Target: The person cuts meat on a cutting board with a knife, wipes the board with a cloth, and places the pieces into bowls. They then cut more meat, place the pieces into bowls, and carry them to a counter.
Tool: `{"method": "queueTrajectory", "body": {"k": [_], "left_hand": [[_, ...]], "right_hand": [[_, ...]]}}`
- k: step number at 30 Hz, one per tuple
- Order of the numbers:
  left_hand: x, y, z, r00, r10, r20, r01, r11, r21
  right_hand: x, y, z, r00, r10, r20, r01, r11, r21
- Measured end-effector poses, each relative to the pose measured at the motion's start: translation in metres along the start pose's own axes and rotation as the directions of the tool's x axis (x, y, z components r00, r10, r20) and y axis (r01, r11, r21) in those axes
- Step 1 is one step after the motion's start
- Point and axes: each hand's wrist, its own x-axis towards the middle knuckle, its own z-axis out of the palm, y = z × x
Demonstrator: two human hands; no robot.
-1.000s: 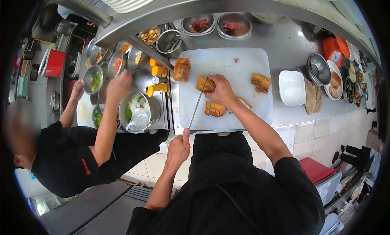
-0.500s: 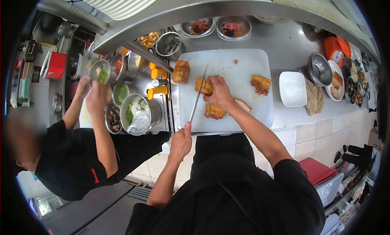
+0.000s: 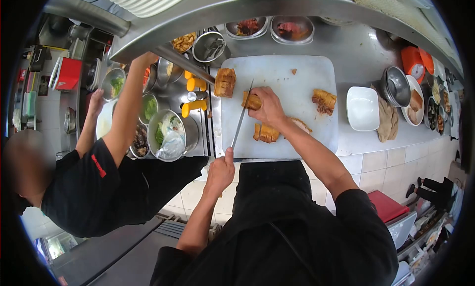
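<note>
My left hand [image 3: 220, 175] is wrapped round the handle of a long knife [image 3: 239, 124], whose blade points away over the white cutting board [image 3: 277, 68]. The blade lies against the left end of a browned piece of roast pork [image 3: 253, 101]. From the right, my right hand [image 3: 268, 109] presses its fingers onto that piece and partly covers it. Just nearer to me are a few cut slices [image 3: 267, 133] and a paler cut piece [image 3: 302, 126]. A scored pork block [image 3: 225, 83] sits at the board's left edge, and another sliced portion [image 3: 324, 101] at the right.
Left of the board stand a pot with greens [image 3: 168, 137], yellow-capped bottles [image 3: 196, 84] and a tub of utensils [image 3: 210, 46]. A co-worker [image 3: 99, 187] works there. To the right are a white square dish [image 3: 362, 108], a cloth [image 3: 388, 119] and metal bowls [image 3: 396, 87].
The co-worker's nearer arm has left the bowl of greens and now reaches toward the back. My knife stays at the pork's left end; a slice now stands slightly apart among the nearer slices.
</note>
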Motion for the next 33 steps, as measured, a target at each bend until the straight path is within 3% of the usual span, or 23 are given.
{"method": "queueTrajectory", "body": {"k": [7,11,13,19,24,29,31,33], "left_hand": [[0.042,-0.002,0.020,1.000,0.013,0.015,-0.012,0.997,-0.071],[0.010,0.006,0.002,0.997,0.058,-0.046,-0.063,0.991,-0.115],[-0.005,0.010,-0.004,0.998,0.059,-0.009,-0.060,0.998,-0.034],[-0.021,-0.009,0.008,0.997,0.071,0.011,-0.071,0.997,-0.015],[-0.038,-0.003,-0.002,0.997,-0.031,0.071,0.028,0.999,0.036],[0.005,-0.007,0.031,0.998,0.037,0.047,-0.039,0.998,0.043],[0.012,-0.007,0.034,0.993,-0.059,0.104,0.059,0.998,0.000],[0.011,-0.013,0.027,0.995,-0.058,0.085,0.062,0.997,-0.048]], "right_hand": [[0.003,0.000,-0.004,0.996,0.018,0.083,-0.011,0.996,-0.086],[-0.011,-0.006,-0.027,1.000,0.024,-0.013,-0.026,0.994,-0.109],[-0.011,-0.008,-0.036,0.977,0.175,0.123,-0.167,0.983,-0.075],[-0.012,0.005,-0.024,0.989,0.105,0.107,-0.097,0.993,-0.074],[-0.011,0.007,-0.023,0.995,0.071,0.075,-0.067,0.996,-0.054],[-0.012,0.011,-0.019,0.996,0.047,0.077,-0.044,0.998,-0.041],[-0.011,0.006,-0.022,0.994,0.079,0.080,-0.074,0.995,-0.070],[-0.007,0.006,-0.023,0.989,0.101,0.110,-0.094,0.993,-0.069]]}}
